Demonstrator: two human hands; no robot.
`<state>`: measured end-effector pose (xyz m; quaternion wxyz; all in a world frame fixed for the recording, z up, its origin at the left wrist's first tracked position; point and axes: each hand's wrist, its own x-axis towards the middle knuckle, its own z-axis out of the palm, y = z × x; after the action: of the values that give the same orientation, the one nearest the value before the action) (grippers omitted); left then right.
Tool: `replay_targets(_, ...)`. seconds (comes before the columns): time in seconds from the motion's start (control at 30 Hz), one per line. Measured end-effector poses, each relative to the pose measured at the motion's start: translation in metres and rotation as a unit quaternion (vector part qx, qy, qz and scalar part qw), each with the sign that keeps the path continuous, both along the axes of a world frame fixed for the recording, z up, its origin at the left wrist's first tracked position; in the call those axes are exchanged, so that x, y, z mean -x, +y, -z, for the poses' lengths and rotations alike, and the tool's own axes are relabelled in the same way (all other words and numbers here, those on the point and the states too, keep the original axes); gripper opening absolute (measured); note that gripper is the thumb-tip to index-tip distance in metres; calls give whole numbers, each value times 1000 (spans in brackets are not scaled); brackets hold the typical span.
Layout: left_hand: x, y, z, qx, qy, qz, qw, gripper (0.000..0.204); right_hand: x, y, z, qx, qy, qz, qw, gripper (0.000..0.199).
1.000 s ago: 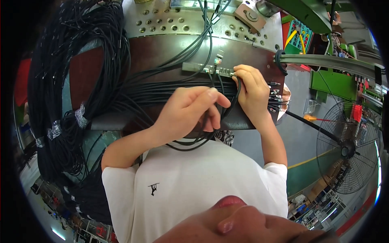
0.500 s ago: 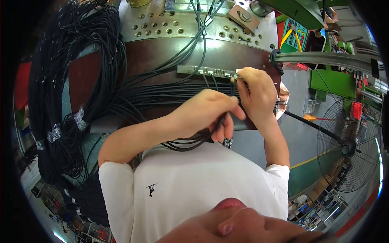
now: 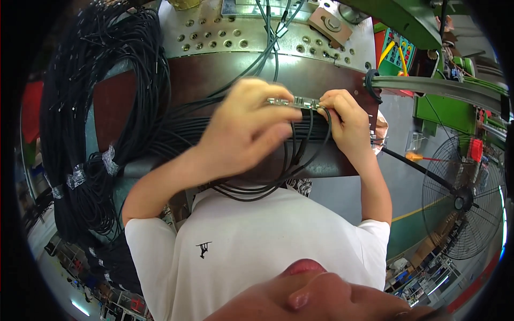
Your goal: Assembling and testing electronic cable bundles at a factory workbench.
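pinching a black cable (image 3: 328, 139) in the right hand (image 3: 348, 120), at the three-o'clock end of a metal strip (image 3: 305, 102), spreading the blurred left hand (image 3: 241, 131), over its nine-o'clock side

Slim, looped black cables (image 3: 151, 69) showed against a dark red-brown desk (image 3: 206, 69) and a narrow silver metal strip (image 3: 306, 102). A silver metal plate (image 3: 214, 49) carried rows of round dark holes; a white short-sleeved shirt (image 3: 278, 230) bore a small black figure (image 3: 203, 249); a yellow line (image 3: 408, 215) edged green floor (image 3: 401, 235).
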<state>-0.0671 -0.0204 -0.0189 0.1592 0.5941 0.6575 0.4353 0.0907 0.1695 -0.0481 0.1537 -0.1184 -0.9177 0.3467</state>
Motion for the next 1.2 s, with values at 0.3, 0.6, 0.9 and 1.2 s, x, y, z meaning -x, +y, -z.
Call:
replay_targets(0.3, 91, 107, 62, -50, -669, -70, 738, 29, 2, -5, 9, 29, 20, 8, 999, 11)
replay_targets(0.6, 75, 106, 53, 41, -669, -37, 741, 33, 87, 60, -22, 167, 90, 30, 981, 19)
replay_targets(0.9, 74, 110, 42, 41, -698, 23, 715, 32, 146, 106, -12, -274, -47, 82, 957, 30)
replay_targets(1.2, 45, 48, -6, 67, -780, 4, 622, 28, 130, 46, -22, -236, -15, 127, 963, 34)
